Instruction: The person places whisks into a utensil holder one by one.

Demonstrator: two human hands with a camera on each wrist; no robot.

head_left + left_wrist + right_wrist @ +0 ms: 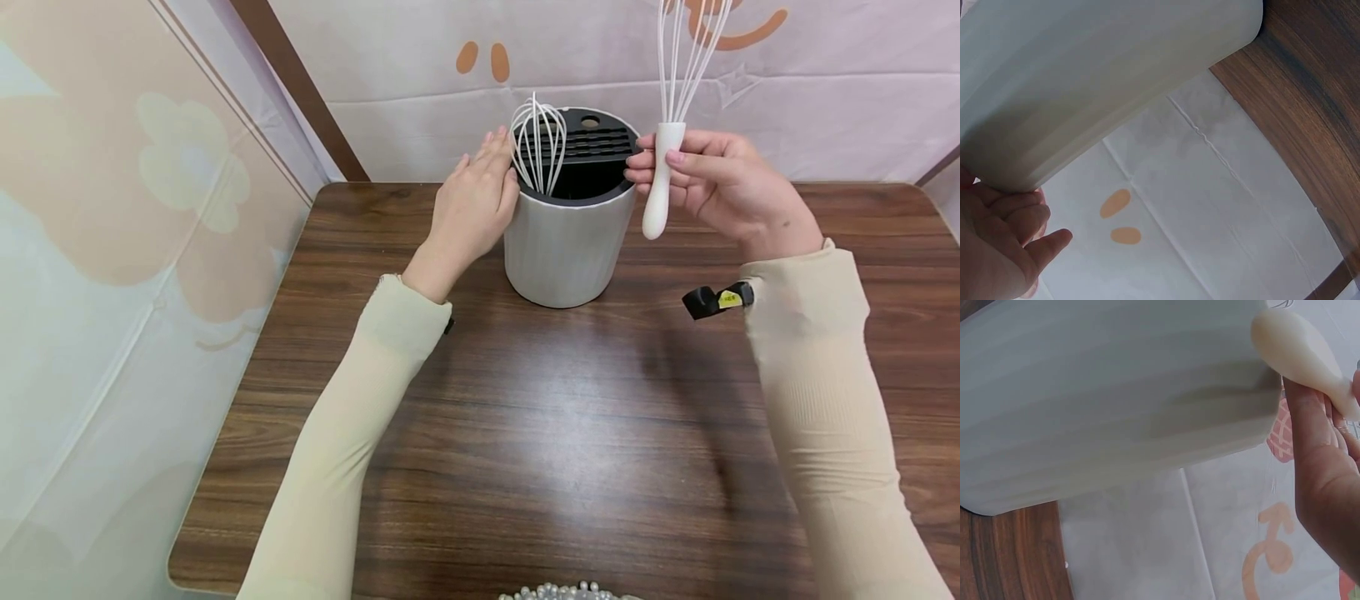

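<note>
A white utensil holder (566, 254) with a black slotted top stands upright near the table's back edge. The wire head of a white whisk (537, 148) sticks up out of its left side; that whisk's handle is hidden inside. My left hand (474, 198) rests against the holder's left side near the rim, fingers extended. To the right of the holder, my right hand (723, 183) pinches the white handle of a second whisk (661, 187) between thumb and fingers, wires upward and handle end down. In the right wrist view, the handle's rounded end (1294, 347) shows beside the holder's wall.
The holder stands on a dark wood-grain table (540, 433) with rounded corners. A pale printed cloth (405, 125) hangs behind the table, and another patterned sheet (112, 275) hangs on the left. Several pearl-like beads (562, 592) show at the bottom edge of the head view.
</note>
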